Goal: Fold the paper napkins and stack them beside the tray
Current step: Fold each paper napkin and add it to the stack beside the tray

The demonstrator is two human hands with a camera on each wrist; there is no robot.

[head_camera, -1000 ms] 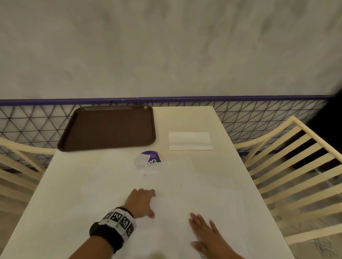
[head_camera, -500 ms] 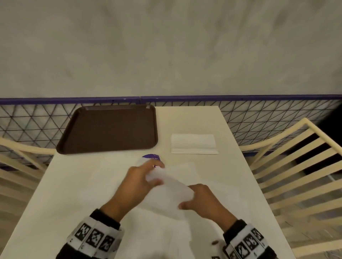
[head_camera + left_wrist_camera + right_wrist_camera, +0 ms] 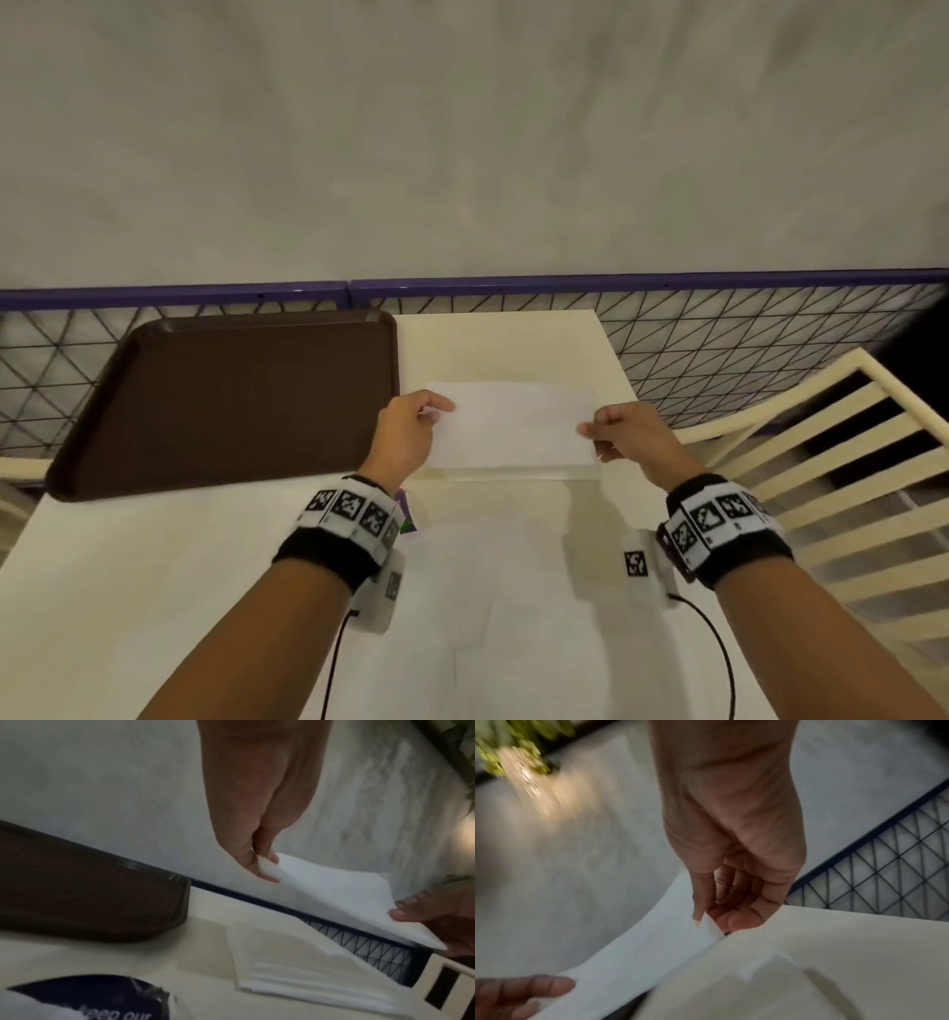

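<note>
While the folded sheet hangs between both hands, these lines run from the largest thing to the smallest.

Surface: cream, smooth rectangular surface (image 3: 154, 591), matte and hard; loose unfolded napkins (image 3: 513, 591) lie pale and flat on its near part, their number hard to tell.

Tray: dark brown rectangular plastic tray (image 3: 246, 401) with a raised rim and rounded corners, at the far left of the surface.

Held napkin: white folded paper napkin (image 3: 513, 426), thin, soft and limp, held level just above the stack; it sags slightly in the left wrist view.

Stack: low pile of white folded paper napkins (image 3: 308, 975) lying just beside the tray's right edge, layered edges showing.

Left hand: left hand (image 3: 405, 437) pinches the napkin's left end between thumb and fingers.

Right hand: right hand (image 3: 626, 437) pinches the right end the same way.

Sticker: round purple-and-white sticker (image 3: 85, 998), mostly hidden in the head view.

Step in hand, as I judge it: lowering the napkin onto the stack. Keep both ends level and lightly taut, line its edges up with the pile, set it flat, then release both pinches together so nothing skews.
</note>
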